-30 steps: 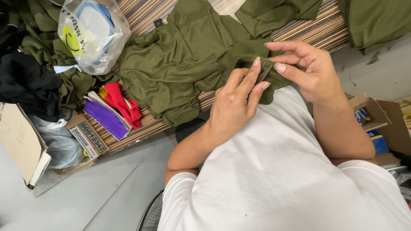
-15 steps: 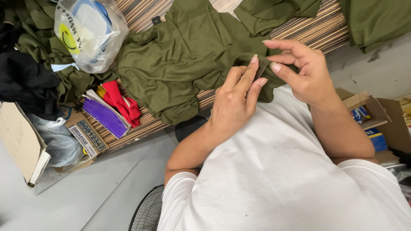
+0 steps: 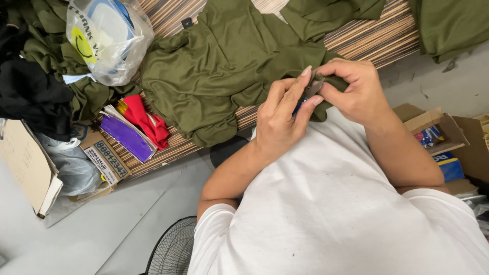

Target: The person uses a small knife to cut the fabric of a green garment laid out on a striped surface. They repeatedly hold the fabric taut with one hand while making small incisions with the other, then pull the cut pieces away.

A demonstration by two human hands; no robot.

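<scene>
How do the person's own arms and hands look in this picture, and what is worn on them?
Both arms are bare from the short white sleeves of a plain white T-shirt down to the hands. The left hand and the right hand wear no gloves. No ring, watch or bracelet shows on either one. The nails on the fingers are fairly long and pale, with no bright polish.
</scene>
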